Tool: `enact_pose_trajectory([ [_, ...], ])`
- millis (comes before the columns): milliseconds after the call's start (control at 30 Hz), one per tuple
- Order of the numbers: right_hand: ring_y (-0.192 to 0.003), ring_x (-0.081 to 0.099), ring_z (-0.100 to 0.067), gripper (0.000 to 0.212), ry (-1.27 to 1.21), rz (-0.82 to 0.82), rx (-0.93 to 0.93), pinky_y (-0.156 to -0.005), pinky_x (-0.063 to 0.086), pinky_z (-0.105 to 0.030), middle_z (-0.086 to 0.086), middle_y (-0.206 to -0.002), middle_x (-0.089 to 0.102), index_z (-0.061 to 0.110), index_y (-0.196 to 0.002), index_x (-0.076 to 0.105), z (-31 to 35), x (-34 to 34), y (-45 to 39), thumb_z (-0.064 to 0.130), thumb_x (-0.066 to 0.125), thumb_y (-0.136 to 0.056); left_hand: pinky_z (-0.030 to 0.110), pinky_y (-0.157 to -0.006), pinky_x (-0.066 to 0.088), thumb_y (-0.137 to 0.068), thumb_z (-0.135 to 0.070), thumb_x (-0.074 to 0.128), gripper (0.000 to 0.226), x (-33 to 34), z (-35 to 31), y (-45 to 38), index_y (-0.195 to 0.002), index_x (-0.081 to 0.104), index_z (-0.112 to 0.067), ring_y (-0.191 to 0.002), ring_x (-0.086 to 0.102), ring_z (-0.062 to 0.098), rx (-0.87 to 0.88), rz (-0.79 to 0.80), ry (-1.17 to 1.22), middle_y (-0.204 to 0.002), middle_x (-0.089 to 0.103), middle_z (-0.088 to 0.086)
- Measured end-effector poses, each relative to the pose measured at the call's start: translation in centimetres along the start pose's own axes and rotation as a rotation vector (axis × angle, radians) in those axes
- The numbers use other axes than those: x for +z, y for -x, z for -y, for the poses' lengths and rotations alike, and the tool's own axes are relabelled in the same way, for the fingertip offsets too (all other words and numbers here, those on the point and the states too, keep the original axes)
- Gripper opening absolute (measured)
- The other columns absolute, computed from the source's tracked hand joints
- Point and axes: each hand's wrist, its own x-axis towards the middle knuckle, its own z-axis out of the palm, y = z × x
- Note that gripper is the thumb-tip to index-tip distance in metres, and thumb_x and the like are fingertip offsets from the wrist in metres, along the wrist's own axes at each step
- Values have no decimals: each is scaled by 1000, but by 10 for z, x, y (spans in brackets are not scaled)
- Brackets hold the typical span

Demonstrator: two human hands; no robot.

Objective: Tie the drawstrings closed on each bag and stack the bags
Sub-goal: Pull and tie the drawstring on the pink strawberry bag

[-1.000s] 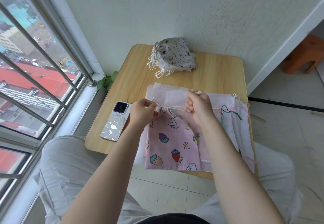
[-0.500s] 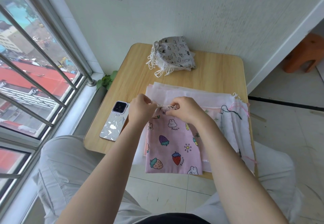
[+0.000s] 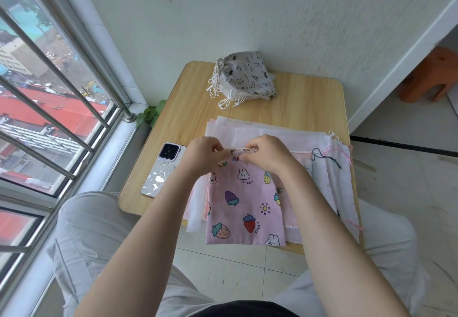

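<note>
Item, nearest: pink bag [image 3: 244,205], printed with fruit and rabbits, flat atop the untied bags [image 3: 309,143] on the table [image 3: 309,98]. At the pink bag's gathered mouth: left hand [image 3: 202,154] and right hand [image 3: 266,153], both pinching its drawstring [image 3: 239,148], knot apparently unfinished. Left of the pink bag: phone [image 3: 162,170]. Beyond the pink bag: tied grey bags [image 3: 244,77], stacked. Judged partway; several flat bags remain.

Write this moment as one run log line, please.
step: tying drawstring | left hand, right hand: pinching it | pink bag: gathered | stack: far
</note>
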Motion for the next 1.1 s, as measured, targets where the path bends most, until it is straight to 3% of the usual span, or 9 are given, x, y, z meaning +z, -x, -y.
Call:
enact_pose_trajectory([
  [133, -78, 51, -2, 16, -124, -37, -16, -62, 37, -17, 18, -82, 54, 27, -98, 72, 0, 3, -1, 37, 69, -86, 24, -52, 33, -93, -35, 57, 34, -3, -8, 2, -80, 67, -5, -58, 45, 10, -42, 71, 106, -62, 50, -6],
  [267, -76, 51, -7, 15, -96, -74, -4, -58, 34, -21, 14, -77, 53, 26, -94, 75, 3, 5, -1, 35, 73, -82, 24, -51, 31, -95, -28, 53, 33, -3, -12, 7, -70, 63, -10, -48, 37, 9, -118, 103, 315, -53, 43, -8],
  [367, -62, 50, -10, 17, -186, -93, 13, -55, 36, -26, 8, -66, 57, 24, -83, 75, 1, 1, 0, 39, 80, -77, 22, -46, 28, -93, -23, 54, 32, -2, -6, 8, -73, 62, 0, -44, 32, 9, -174, 43, 325, -53, 39, -4],
  [500, -58, 42, -4, 22, -213, -124, 39, -51, 32, -23, 12, -65, 46, 22, -89, 71, -3, 6, -1, 39, 80, -78, 21, -47, 32, -92, -25, 57, 30, 0, -1, 7, -82, 68, 1, -52, 38, 12, -226, 55, 363, -64, 51, 2],
  [633, -58, 42, -5, 25, -171, -96, 53, -51, 30, -24, 12, -66, 45, 22, -90, 70, -6, 9, 1, 41, 79, -77, 14, -49, 37, -92, -27, 62, 28, -2, -3, 10, -85, 73, -2, -49, 48, 1, -187, 100, 575, -67, 64, -6],
  [767, -60, 48, -8, 23, -159, -44, 48, -49, 31, -22, 11, -68, 50, 23, -87, 72, -2, 8, 1, 41, 81, -75, 23, -54, 37, -95, -27, 60, 22, 1, -5, 9, -91, 77, -13, -60, 48, 13, -106, 209, 767, -70, 58, 3],
  [867, -59, 48, -8, 19, -165, -4, 29, -51, 35, -22, 9, -66, 50, 19, -83, 69, 3, 9, 0, 35, 78, -80, 18, -50, 35, -98, -20, 56, 21, 9, -10, 8, -100, 76, -12, -56, 49, 7, -92, 211, 731, -74, 61, 4],
  [967, -56, 48, -11, 18, -166, 68, 42, -49, 35, -22, 6, -63, 50, 12, -89, 69, 3, 3, 3, 30, 68, -88, 14, -53, 42, -93, -20, 66, 16, 13, -19, 8, -99, 77, -10, -55, 57, 2, -122, 110, 665, -74, 68, 1],
  [1100, -64, 52, -15, 26, -42, 128, 56, -57, 39, -25, 1, -69, 58, 8, -79, 69, -1, -5, 2, 33, 68, -87, 28, -61, 47, -83, -29, 77, 16, 16, -18, 3, -84, 78, -13, -60, 57, 14, -181, 24, 513, -71, 70, 7],
])
